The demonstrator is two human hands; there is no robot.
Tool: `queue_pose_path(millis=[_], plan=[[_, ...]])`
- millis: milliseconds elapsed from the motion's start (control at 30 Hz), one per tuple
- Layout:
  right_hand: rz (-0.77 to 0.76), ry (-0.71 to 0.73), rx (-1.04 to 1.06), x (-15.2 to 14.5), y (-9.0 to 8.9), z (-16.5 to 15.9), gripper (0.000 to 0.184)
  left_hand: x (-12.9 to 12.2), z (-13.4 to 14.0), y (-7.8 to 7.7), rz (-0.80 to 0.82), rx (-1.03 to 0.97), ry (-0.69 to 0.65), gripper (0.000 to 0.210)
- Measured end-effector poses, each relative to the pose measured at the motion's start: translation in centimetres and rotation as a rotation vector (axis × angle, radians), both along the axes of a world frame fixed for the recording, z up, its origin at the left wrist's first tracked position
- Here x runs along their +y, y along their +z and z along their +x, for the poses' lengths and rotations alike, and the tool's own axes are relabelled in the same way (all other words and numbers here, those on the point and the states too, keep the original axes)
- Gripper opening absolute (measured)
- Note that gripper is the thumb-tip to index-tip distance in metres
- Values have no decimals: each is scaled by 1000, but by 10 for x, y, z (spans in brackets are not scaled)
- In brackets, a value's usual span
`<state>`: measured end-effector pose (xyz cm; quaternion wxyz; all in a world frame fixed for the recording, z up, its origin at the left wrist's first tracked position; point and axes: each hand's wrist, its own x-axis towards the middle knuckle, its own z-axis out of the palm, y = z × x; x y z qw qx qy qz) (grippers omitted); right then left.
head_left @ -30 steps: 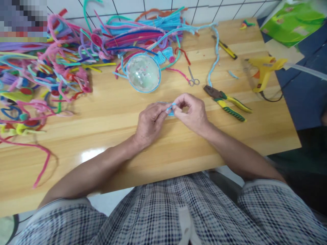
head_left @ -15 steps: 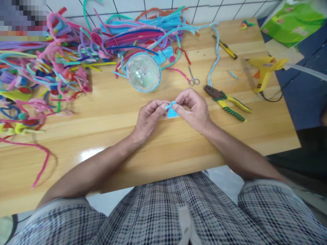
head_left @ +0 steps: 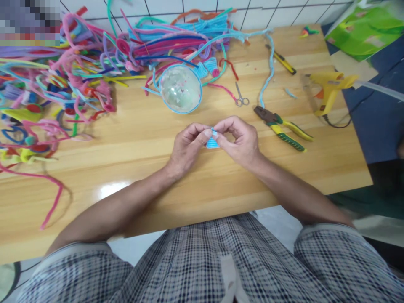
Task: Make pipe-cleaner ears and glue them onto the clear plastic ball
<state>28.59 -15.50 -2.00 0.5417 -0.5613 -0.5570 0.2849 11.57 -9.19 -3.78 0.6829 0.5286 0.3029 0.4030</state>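
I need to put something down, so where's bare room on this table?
Bare table shows between your left hand and the fuzzy stem pile, and between the pliers and the near right corner. That pile crowds the far left.

Wooden table (head_left: 132,145) with bowl (head_left: 181,89), scissors (head_left: 241,99), pliers (head_left: 273,120), knife (head_left: 282,60), glue gun (head_left: 330,90), pipe cleaners (head_left: 181,30).
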Motion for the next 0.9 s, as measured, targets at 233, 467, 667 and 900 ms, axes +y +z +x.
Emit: queue_pose_path(millis=[233,467,667,900], plan=[[-23,66,53,-2,3,2,36,-3,1,3,67,53,69,58],[-63,-33,96,2,3,4,40,-3,-2,4,49,53,35,55],[-58,-55,68,2,2,3,33,-3,-1,3,8,21,18,55],[15,-55,-14,1,-1,5,31,1,1,1,-81,-8,6,53]])
